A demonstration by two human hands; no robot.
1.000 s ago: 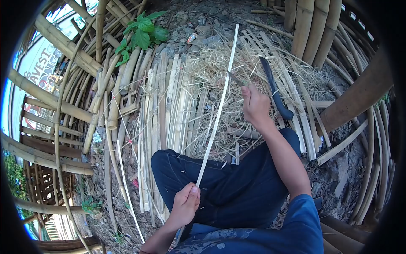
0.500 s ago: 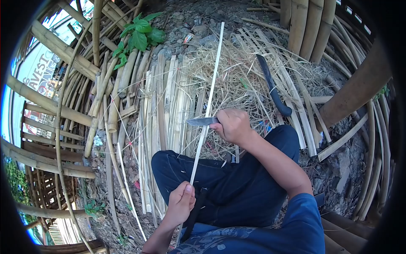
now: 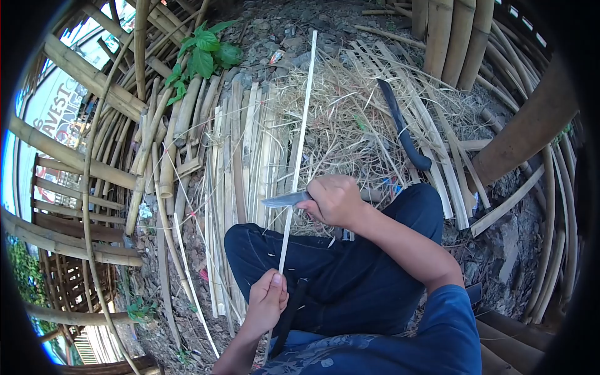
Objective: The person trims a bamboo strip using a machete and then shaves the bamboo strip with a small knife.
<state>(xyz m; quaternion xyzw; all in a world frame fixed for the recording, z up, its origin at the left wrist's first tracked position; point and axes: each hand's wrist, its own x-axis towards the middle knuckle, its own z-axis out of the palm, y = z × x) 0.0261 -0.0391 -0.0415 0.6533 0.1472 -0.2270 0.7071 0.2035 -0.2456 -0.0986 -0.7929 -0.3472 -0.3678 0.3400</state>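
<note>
Ground [image 3: 507, 250]: bare earth, uneven, stony towards the top. Plant [image 3: 203, 55]: one, green, broad-leaved, upper left. Poles [image 3: 460, 37]: bamboo, upright, grouped at upper right. Post [image 3: 531, 132]: one, thick, brown, leaning, right side. Rails [image 3: 75, 244]: bamboo, several, crossing at left. Banner [image 3: 59, 106]: pale, dark-lettered, behind the bamboo. Foliage [image 3: 22, 255]: green, far left edge. Light: daylight, brightest at left.
</note>
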